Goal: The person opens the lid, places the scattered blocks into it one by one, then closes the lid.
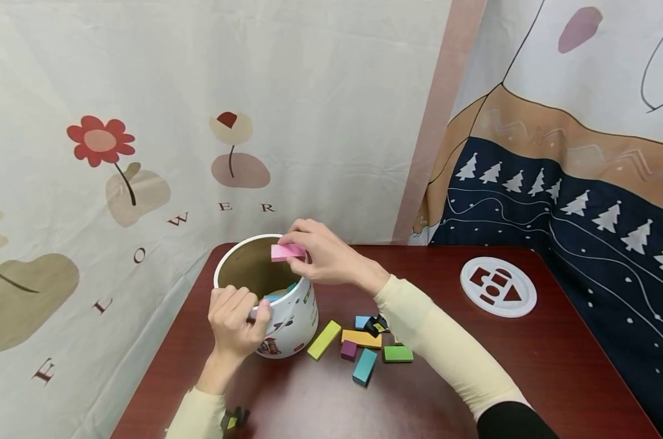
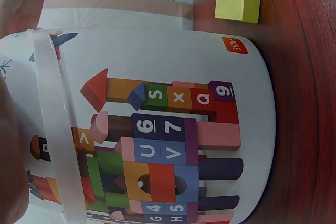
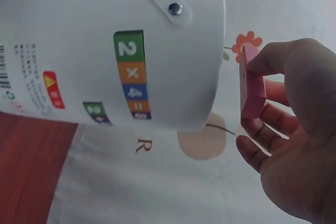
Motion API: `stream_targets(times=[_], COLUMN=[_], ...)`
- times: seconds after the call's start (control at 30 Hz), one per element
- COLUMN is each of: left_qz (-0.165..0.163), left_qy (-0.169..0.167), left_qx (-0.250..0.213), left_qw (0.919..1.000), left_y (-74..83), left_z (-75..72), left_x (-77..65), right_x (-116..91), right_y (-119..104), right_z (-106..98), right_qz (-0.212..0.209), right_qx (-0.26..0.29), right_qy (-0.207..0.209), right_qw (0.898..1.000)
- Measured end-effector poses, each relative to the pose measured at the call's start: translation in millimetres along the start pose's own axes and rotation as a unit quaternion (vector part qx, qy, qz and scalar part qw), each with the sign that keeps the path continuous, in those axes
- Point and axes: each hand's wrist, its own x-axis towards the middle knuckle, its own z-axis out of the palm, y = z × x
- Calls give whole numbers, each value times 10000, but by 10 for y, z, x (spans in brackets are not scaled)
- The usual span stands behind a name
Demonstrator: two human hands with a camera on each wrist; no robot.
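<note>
A white bucket printed with toy-block pictures stands on the table, its top uncovered. My left hand grips the near rim, fingers curled over the edge. Between the thumb and fingers of my right hand is a pink block, held just over the bucket's far right rim. The right wrist view shows that pink block pinched beside the bucket's mouth. Some blue and teal blocks lie inside the bucket, partly hidden by the rim and my left hand.
Right of the bucket lie several loose blocks: yellow-green, orange, purple, teal and green. A white round lid with shaped holes rests at the table's right. Printed cloth hangs behind the table.
</note>
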Motion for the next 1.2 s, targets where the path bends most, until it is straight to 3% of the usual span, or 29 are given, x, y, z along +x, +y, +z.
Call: stream_targets(times=[0.47,0.97,1.2], left_qz=[5,31,38], left_qy=[-31,-13,28], left_qx=[6,2,22], left_qw=[10000,10000,10000], left_y=[-1,-5,-11], left_z=[10,20,16], left_x=[-6,-18,-25], right_x=[155,119,94], right_y=[-119,-144,-128], right_z=[228,272,304], right_qz=[253,443,348], right_qx=[-429,-383,-384], right_qy=[-726,-1020,-936], right_qw=[9961,9931,9943])
